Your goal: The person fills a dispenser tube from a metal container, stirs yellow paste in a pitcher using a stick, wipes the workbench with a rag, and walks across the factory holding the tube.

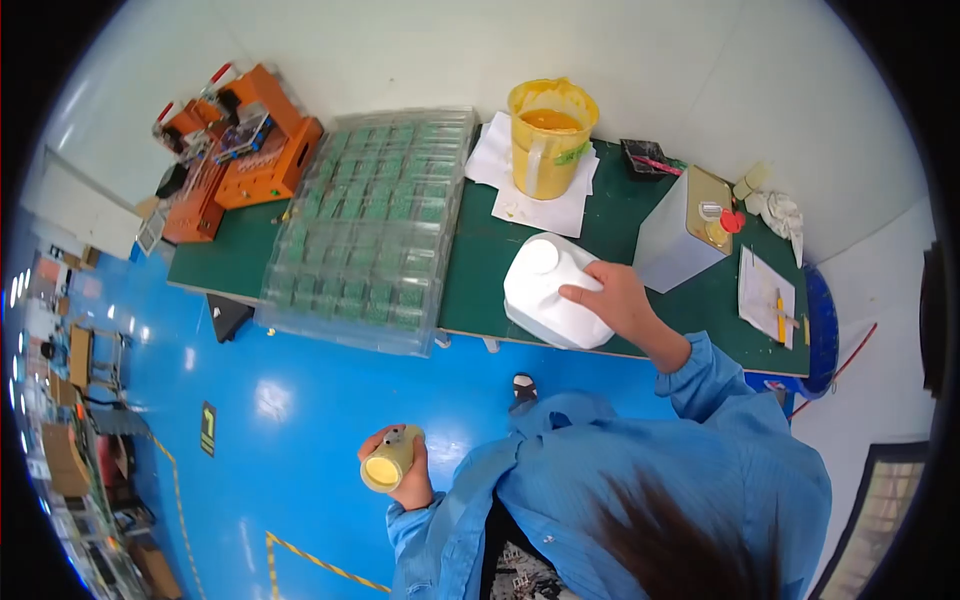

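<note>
A white plastic jug point(556, 291) stands on the green table near its front edge. My right hand point(625, 308) is closed around the jug's handle side. Away from the table, over the floor, my left hand point(405, 475) grips a small pale-yellow cup point(387, 467); a bright yellow round end faces the camera. I cannot tell whether that end is its mouth or base. Behind the jug, a yellow-stained measuring pitcher point(540, 165) with orange-yellow contents rests on white paper point(545, 212). To the jug's right is a metal can point(672, 235) with a red cap point(732, 220).
Clear plastic trays point(370, 225) with green compartments cover the table's left-centre and overhang its front edge. Orange machines point(265, 150) stand at the left end. A black tray point(648, 160), a notepad point(765, 295) and a crumpled cloth point(780, 215) lie right. A blue bin point(822, 335) stands beyond.
</note>
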A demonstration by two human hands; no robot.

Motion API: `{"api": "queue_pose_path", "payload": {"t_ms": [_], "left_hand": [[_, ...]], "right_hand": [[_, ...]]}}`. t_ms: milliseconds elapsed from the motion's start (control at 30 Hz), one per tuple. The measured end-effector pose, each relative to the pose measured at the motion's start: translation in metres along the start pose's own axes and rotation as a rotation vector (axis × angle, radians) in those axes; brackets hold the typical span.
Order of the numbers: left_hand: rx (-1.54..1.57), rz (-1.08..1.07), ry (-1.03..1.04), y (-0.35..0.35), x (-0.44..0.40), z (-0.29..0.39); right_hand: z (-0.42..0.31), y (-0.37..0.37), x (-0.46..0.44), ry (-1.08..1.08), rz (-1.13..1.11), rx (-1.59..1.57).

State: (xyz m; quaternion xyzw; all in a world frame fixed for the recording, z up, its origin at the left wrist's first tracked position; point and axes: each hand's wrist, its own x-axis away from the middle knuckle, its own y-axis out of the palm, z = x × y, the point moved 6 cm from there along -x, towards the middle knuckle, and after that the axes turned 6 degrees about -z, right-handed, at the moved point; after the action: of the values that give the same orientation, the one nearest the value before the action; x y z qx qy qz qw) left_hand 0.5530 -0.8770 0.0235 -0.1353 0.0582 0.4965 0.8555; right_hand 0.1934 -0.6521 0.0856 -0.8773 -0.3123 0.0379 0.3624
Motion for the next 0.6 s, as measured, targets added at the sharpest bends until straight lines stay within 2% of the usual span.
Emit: {"api": "queue_pose_path", "payload": {"t_ms": [100,167,267,367,467,600], "left_hand": [[0.050,-0.055,0.030,0.033,-0.038,0.011],[0.042,-0.135,0.071,0.051,-0.061,0.013],[0.153,-0.217,0.010,0.080,-0.093,0.001],[0.157,-0.387,0.058,0.108,-0.129,-0.006],[0.146,-0.549,0.070,0.133,-0.171,-0.017],[0.222,-0.746,0.114,0.160,-0.217,-0.015]], "right_hand": [[0.025,-0.025,-0.025,0.048,0.134,-0.123],[0.041,-0.027,-0.038,0.030,0.177,-0.034],[0.042,-0.042,-0.035,0.017,0.270,0.084],[0.014,-0.051,-0.029,0.068,0.147,0.365],[-0.039,-0.074,-0.018,-0.348,0.689,0.638],[-0.061,-0.038,-0.053,0.073,0.312,0.718]]}}
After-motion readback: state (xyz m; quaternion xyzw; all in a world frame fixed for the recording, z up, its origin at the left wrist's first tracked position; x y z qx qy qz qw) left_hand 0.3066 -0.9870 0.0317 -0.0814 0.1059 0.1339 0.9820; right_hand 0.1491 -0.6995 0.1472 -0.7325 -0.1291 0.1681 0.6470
